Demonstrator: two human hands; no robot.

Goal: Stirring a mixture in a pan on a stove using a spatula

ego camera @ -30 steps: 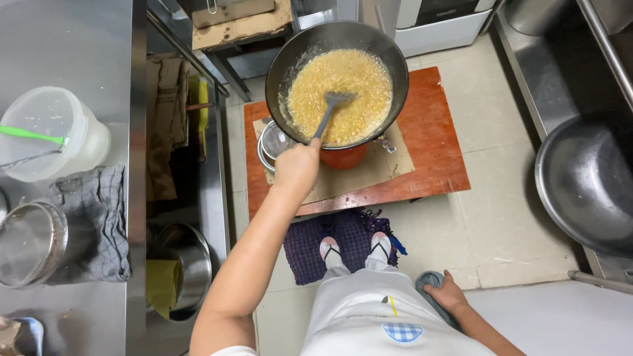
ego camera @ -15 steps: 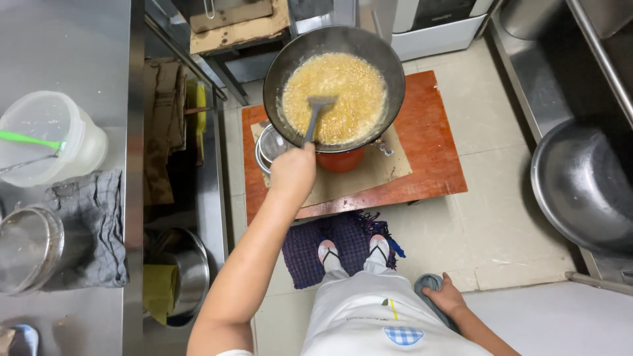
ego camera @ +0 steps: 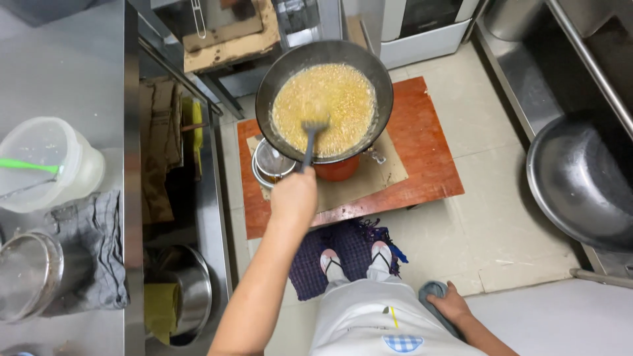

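Left hand (ego camera: 294,196) grips the spatula (ego camera: 310,140), its blade in the yellow mixture (ego camera: 324,109) inside the wok (ego camera: 324,99). Right hand (ego camera: 450,303), at 5 o'clock, rests on a grey cloth (ego camera: 432,291).

A flattened sheet of brown cardboard (ego camera: 369,173) lies on the red board under the wok, and another worn brown cardboard piece (ego camera: 231,38) rests on the rack behind it. No labels, signs or screens show.
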